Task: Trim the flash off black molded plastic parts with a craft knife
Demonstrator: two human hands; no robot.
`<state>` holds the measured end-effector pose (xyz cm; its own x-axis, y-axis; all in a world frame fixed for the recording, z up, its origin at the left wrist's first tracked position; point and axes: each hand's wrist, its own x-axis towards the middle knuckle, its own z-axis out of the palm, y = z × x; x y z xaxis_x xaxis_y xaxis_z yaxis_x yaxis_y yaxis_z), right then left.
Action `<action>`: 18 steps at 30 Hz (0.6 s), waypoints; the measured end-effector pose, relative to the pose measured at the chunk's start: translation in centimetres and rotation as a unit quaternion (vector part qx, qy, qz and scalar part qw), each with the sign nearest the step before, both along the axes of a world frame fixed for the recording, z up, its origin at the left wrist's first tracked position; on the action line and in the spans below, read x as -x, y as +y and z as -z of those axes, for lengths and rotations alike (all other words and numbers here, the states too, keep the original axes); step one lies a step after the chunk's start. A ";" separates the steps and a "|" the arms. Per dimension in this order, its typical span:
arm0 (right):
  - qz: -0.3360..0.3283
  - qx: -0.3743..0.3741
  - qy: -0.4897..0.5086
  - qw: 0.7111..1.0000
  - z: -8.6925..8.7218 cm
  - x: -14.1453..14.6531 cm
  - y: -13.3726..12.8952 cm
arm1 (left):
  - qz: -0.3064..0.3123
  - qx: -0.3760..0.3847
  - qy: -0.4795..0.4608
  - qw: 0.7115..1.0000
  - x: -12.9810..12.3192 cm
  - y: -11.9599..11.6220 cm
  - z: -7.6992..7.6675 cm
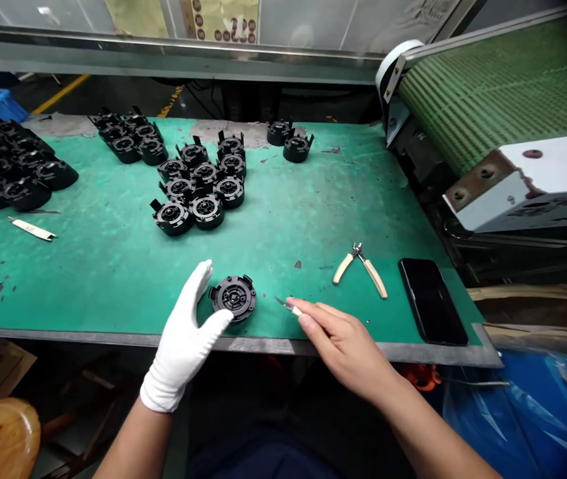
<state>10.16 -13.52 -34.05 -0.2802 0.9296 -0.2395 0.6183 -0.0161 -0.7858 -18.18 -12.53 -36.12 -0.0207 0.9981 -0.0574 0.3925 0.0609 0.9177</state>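
Observation:
Near the front edge of the green table lies a round black plastic part [234, 297], its ribbed inside and clips facing up. My left hand [183, 336], in a white glove, is spread beside it; the thumb tip overlaps its lower rim, and the fingers stand apart from it on the left. Whether the thumb presses on it, I cannot tell. To the right of the part, my bare right hand [336, 336] is closed around a small craft knife [294, 309], its thin blade pointing left at the part without touching it.
Wire cutters [357, 266] lie spread beside a black phone [433, 301]. Clusters of similar black parts [206, 173] stand further back and left, near a pale, slim tool [32, 229]. A green conveyor belt [502, 73] rises at right. A wooden stool [1, 439] is lower left.

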 end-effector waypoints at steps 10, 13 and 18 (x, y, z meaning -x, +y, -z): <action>-0.143 -0.128 -0.231 0.954 0.7 1.6 2.3 | 0.042 -0.077 0.181 0.980 -2.3 0.5 0.5; -0.092 -0.144 -0.302 0.938 0.5 0.1 3.9 | 0.030 -0.103 0.194 0.975 -2.9 0.7 0.7; -0.059 -0.092 -0.161 0.981 0.2 -1.1 5.4 | 0.026 -0.106 0.198 0.974 -2.6 0.6 0.7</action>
